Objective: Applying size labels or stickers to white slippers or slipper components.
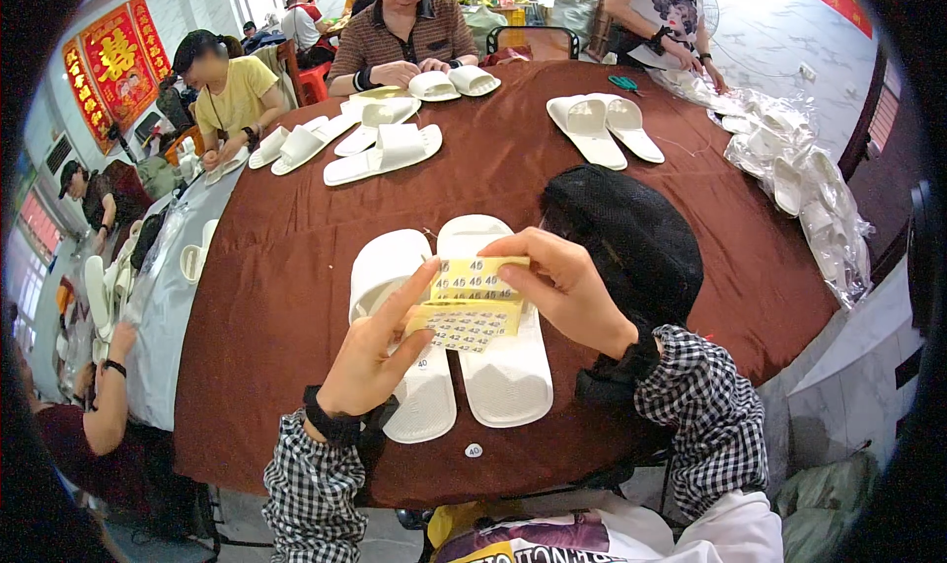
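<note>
Between my hands, above the table, are yellow sticker sheets with rows of small white printed stickers. They look folded or overlapping; I cannot tell whether it is one sheet or two. My left hand pinches the left edge between thumb and fingers. At the upper right corner, my right hand grips the sheet, thumb in front. Beneath lie two white slippers side by side, the left slipper and the right slipper, partly hidden by sheets and hands. One loose round white sticker sits on the tablecloth near me.
A black mesh, cap-like item rests right of the slippers on the brown tablecloth. Farther off are another white pair, several more slippers and green scissors. Plastic-wrapped slippers line the right edge. Other people work around.
</note>
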Demonstrator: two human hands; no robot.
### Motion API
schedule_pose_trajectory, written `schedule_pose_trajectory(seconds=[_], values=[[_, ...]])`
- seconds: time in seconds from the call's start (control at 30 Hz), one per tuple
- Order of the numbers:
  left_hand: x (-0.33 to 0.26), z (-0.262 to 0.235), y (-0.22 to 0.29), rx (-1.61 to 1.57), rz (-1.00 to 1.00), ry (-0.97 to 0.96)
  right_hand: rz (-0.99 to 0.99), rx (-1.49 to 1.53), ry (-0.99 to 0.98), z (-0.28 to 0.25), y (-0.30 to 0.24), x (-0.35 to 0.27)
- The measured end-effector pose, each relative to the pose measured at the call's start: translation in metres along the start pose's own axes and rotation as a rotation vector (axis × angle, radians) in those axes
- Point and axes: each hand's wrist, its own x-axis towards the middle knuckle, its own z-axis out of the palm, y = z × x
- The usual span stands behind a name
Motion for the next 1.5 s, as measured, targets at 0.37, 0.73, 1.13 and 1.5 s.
schedule_pose_trajectory(seconds=[0.37, 0.73, 1.13, 1.5], values=[[0.003, -0.004, -0.017, -0.477, -0.204, 0.583, 0.105, 0.241, 0.393, -0.025, 0.012, 0.004], [0.005, 0.005, -0.011, -0.834, -0.504, 0.044, -0.029, -0.064, 0.082, 0.012, -0.007, -0.003], [0.001, 0.015, -0.015, -0.770, -0.490, 0.117, -0.479, -0.609, 0.002, 0.011, -0.018, -0.010], [0.000, 0.015, -0.014, -0.777, -0.405, 0.195, -0.438, -0.613, 0.013, 0.016, -0.018, -0.011]])
